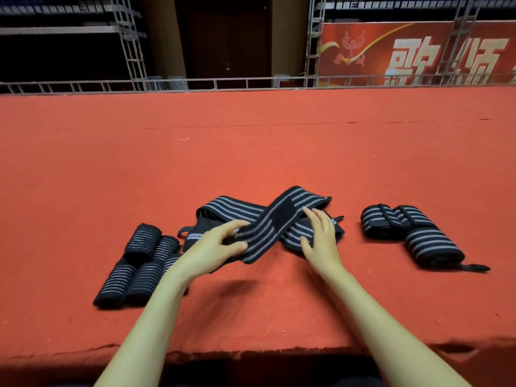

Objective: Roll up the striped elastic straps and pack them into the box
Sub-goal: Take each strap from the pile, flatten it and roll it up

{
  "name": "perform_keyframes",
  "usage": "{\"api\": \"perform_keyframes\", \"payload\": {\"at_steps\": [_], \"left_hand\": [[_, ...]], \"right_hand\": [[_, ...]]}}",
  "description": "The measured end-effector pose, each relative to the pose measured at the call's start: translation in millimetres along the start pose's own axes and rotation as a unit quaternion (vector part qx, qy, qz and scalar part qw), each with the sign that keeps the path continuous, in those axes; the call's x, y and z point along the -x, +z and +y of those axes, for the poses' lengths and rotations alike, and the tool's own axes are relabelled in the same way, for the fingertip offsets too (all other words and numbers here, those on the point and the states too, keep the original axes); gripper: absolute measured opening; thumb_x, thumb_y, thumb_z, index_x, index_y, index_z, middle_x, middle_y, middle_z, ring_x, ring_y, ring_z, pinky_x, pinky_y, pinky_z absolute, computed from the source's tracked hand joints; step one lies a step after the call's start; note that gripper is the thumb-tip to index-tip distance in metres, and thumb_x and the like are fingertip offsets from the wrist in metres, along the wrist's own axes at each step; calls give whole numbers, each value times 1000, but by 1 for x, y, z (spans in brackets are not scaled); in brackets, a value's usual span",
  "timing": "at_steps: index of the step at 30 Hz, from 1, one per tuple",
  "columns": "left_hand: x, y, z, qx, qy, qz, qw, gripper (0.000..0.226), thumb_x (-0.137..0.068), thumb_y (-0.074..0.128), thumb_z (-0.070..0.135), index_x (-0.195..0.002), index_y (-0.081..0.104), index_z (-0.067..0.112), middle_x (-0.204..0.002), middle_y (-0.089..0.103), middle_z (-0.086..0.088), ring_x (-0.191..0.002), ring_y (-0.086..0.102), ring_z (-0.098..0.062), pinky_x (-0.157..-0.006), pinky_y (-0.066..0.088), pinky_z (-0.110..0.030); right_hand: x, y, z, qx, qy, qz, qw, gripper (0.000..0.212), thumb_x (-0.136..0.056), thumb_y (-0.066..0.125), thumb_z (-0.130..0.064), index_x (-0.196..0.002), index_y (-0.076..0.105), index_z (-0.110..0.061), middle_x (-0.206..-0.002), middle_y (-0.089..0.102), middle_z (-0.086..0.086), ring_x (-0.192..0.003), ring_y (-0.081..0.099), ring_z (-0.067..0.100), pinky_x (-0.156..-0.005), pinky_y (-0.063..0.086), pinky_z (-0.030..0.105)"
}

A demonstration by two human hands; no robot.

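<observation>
A loose black strap with grey stripes (282, 216) lies unrolled and crossed over itself in the middle of the red surface, a black fastening patch showing on its upper band. My left hand (215, 247) pinches the near end of that band between thumb and fingers. My right hand (321, 236) rests on the strap's right part, fingers spread. Several rolled straps (139, 263) lie in a cluster to the left. Three more rolled or folded straps (410, 233) sit to the right. No box is in view.
The red felt-covered surface (251, 152) stretches far back to a metal rail (195, 85). Its frayed front edge (251, 351) runs just below my forearms. A red banner (418, 51) with large characters stands behind at the right.
</observation>
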State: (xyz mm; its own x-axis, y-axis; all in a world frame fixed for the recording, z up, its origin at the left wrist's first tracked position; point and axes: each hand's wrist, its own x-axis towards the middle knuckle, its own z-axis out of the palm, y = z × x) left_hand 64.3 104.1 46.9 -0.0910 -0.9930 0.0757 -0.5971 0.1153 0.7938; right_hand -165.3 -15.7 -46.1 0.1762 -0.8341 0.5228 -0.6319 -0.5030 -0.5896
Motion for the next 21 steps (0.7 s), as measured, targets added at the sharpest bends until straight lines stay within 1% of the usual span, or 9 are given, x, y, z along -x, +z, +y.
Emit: {"api": "perform_keyframes", "payload": {"at_steps": [2,5,6,8,10,12,13,17,21], "left_hand": [[5,1,-4,-131,43,14,990,37,-93,54,10,-122,58,33,-110,54,25,-107,49,6,-96,39,-24],[15,-2,-8,-221,76,31,972,42,-96,47,7,-123,59,38,-104,54,14,-98,48,-1,-90,42,-29],[19,-2,-10,-239,87,40,966,43,-96,46,8,-123,59,39,-103,54,13,-97,47,-2,-87,42,-29],[28,-2,-16,-265,107,65,956,45,-96,45,6,-123,60,39,-103,54,11,-98,47,-10,-84,41,-29],[36,1,-26,-258,122,116,951,47,-93,48,1,-120,63,38,-104,56,9,-97,49,-14,-83,43,-32],[40,4,-39,-244,134,167,946,47,-89,54,-2,-115,67,36,-102,58,8,-95,53,-16,-80,47,-34],[42,7,-47,-243,136,185,943,47,-86,57,-3,-112,68,35,-100,58,9,-94,53,-15,-78,48,-34],[50,21,-67,-238,140,219,936,48,-77,59,-3,-103,72,35,-99,60,12,-92,48,-8,-77,48,-32],[60,35,-87,-211,119,229,943,47,-68,58,-1,-95,73,33,-100,61,11,-96,50,-7,-84,44,-28]], "right_hand": [[-14,-4,-18,57,-82,-33,994,78,-77,56,6,-147,35,-22,-151,28,12,-142,19,33,-116,17,46],[-32,-6,-38,187,-169,-116,961,84,-79,54,4,-149,26,-32,-158,12,8,-145,3,33,-115,10,50],[-37,-4,-42,218,-178,-144,949,80,-81,55,1,-148,28,-33,-158,10,7,-146,0,32,-115,7,51],[-47,-1,-47,247,-187,-168,936,61,-82,61,-9,-137,44,-27,-156,18,7,-146,3,31,-115,7,53],[-56,-1,-49,259,-196,-146,934,41,-74,71,-14,-114,61,-17,-146,39,13,-141,24,36,-113,21,55],[-62,-8,-43,254,-163,-110,947,32,-66,77,-12,-96,67,-10,-126,55,17,-123,47,39,-95,42,49],[-63,-14,-39,257,-126,-92,954,28,-67,76,-12,-93,68,-8,-120,58,16,-114,51,38,-86,46,44],[-47,-35,-12,257,-13,14,966,14,-76,67,-11,-88,64,-7,-111,53,11,-100,48,34,-65,42,38],[-12,-49,9,209,15,93,973,13,-75,67,-4,-87,66,-7,-101,57,11,-91,53,35,-56,47,38]]}}
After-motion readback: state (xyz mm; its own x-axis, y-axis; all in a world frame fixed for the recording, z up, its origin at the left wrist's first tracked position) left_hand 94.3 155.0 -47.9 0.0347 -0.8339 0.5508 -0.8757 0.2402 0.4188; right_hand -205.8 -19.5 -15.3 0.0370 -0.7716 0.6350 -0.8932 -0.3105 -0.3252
